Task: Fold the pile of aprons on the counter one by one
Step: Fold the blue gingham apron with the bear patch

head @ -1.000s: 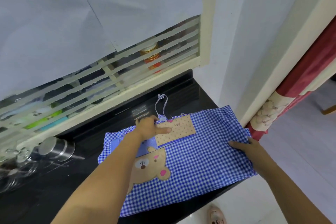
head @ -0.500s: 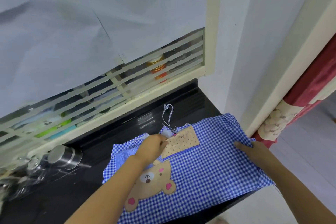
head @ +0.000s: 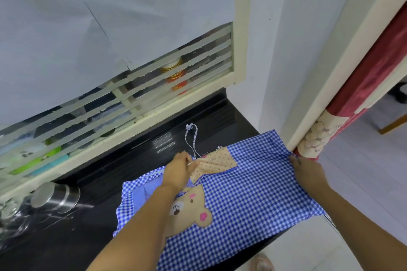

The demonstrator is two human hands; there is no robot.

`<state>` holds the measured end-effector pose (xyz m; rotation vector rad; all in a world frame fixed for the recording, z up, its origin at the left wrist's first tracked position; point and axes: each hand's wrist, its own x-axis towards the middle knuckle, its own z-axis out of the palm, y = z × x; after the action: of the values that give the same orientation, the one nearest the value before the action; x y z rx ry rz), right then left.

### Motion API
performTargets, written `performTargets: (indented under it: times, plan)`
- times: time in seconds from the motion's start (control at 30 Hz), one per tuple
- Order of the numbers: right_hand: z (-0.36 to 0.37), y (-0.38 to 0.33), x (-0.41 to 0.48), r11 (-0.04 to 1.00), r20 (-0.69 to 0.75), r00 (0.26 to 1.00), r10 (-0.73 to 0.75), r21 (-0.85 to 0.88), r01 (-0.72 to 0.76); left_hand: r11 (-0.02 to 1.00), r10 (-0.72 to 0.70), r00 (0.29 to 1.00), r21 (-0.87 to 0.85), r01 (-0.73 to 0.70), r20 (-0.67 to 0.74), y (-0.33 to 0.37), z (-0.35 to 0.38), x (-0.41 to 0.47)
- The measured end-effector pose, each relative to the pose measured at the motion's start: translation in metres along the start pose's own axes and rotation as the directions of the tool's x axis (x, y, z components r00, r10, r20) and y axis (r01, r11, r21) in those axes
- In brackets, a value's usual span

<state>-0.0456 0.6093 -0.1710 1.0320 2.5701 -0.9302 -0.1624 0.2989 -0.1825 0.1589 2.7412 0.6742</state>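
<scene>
A blue and white checked apron [head: 246, 200] with a tan bear patch [head: 189, 211] and a dotted tan pocket [head: 214, 164] lies spread on the black counter [head: 105, 185]. Its striped cord [head: 191, 136] loops toward the back of the counter. My left hand [head: 179, 171] pinches the apron's top edge beside the pocket. My right hand [head: 308, 174] grips the apron's far right corner, where the cloth bunches into creases. My forearms cover part of the apron's left and right sides.
A steel cup [head: 56, 197] and clear glassware [head: 11, 213] sit on the counter's left. A louvred window [head: 136, 99] runs behind it. A white wall corner [head: 275, 72] and a red curtain [head: 363, 86] stand to the right; tiled floor [head: 363, 182] lies beyond.
My left hand went from lying flat on the pocket to pinching the top edge. My right hand slid up the right edge to the corner and gripped it.
</scene>
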Motion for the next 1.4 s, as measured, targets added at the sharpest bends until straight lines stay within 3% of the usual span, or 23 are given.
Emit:
performTargets:
  times: [0.07,0.1,0.17,0.2,0.27,0.3,0.37,0.4,0.47,0.53,0.6,0.67,0.83,0.97,1.03,1.13,1.2,1.3,1.4]
  plan:
    - [-0.003,-0.001,-0.003,1.0,-0.117,0.993,-0.013,-0.02,0.011,0.997,0.033,0.999,0.063,-0.034,0.021,0.005,0.002,0.003]
    - [-0.003,-0.003,-0.006,0.993,-0.219,0.971,-0.099,-0.078,0.084,0.995,0.042,0.997,0.091,-0.047,0.061,0.007,0.002,0.006]
    - [0.007,-0.016,-0.019,0.909,-0.358,0.838,-0.412,-0.226,0.351,0.991,0.049,0.985,0.117,-0.068,0.164,0.013,-0.001,0.01]
    - [0.017,-0.026,-0.029,0.811,-0.336,0.74,-0.583,-0.285,0.51,0.994,0.04,0.976,0.088,-0.06,0.214,0.016,-0.002,0.011]
    - [0.046,-0.037,-0.043,0.587,-0.103,0.599,-0.794,-0.388,0.711,1.0,0.015,0.956,-0.016,-0.011,0.294,0.019,-0.003,0.01]
    - [0.062,-0.038,-0.047,0.536,0.036,0.599,-0.8,-0.408,0.739,0.998,0.018,0.955,-0.059,0.0,0.296,0.02,-0.006,0.008]
    - [0.086,-0.029,-0.046,0.551,0.194,0.67,-0.716,-0.432,0.714,0.993,0.045,0.969,-0.117,-0.017,0.242,0.017,-0.014,0.004]
    - [0.093,-0.024,-0.045,0.574,0.211,0.704,-0.678,-0.447,0.686,0.994,0.064,0.977,-0.104,-0.044,0.205,0.012,-0.02,0.002]
    - [0.098,-0.015,-0.042,0.601,0.214,0.745,-0.631,-0.473,0.645,0.99,0.067,0.981,0.11,-0.089,0.184,-0.003,-0.036,-0.003]
    - [0.098,-0.013,-0.041,0.603,0.237,0.754,-0.613,-0.476,0.64,0.974,-0.014,0.964,0.22,-0.046,0.265,-0.02,-0.053,-0.012]
    - [0.098,-0.016,-0.042,0.617,0.251,0.751,-0.611,-0.442,0.651,0.996,-0.069,0.928,0.074,0.045,0.366,-0.037,-0.065,-0.021]
    - [0.096,-0.02,-0.042,0.631,0.243,0.749,-0.616,-0.416,0.654,0.998,0.028,0.927,-0.06,-0.006,0.374,-0.042,-0.066,-0.031]
    - [0.095,-0.027,-0.041,0.651,0.237,0.771,-0.592,-0.423,0.63,0.981,0.182,0.925,-0.001,-0.193,0.333,-0.03,-0.049,-0.045]
    - [0.097,-0.031,-0.04,0.67,0.205,0.813,-0.545,-0.477,0.569,0.984,0.002,0.871,-0.154,0.085,0.492,-0.036,-0.05,-0.04]
    - [0.097,-0.034,-0.04,0.656,0.23,0.813,-0.535,-0.493,0.571,0.994,-0.073,0.842,-0.035,0.108,0.535,-0.041,-0.047,-0.038]
    - [0.098,-0.035,-0.038,0.636,0.211,0.796,-0.568,-0.501,0.587,0.956,-0.137,0.925,0.293,0.029,0.355,-0.043,-0.037,-0.04]
    - [0.098,-0.037,-0.038,0.631,0.221,0.803,-0.553,-0.518,0.577,0.91,-0.134,0.975,0.411,0.051,0.178,-0.041,-0.034,-0.048]
    - [0.096,-0.039,-0.04,0.619,0.258,0.804,-0.536,-0.528,0.582,0.932,0.037,0.996,0.363,-0.006,-0.079,-0.036,-0.025,-0.065]
    - [0.095,-0.043,-0.041,0.614,0.286,0.813,-0.507,-0.542,0.574,0.932,0.222,0.94,0.341,-0.127,-0.257,-0.015,0.001,-0.104]
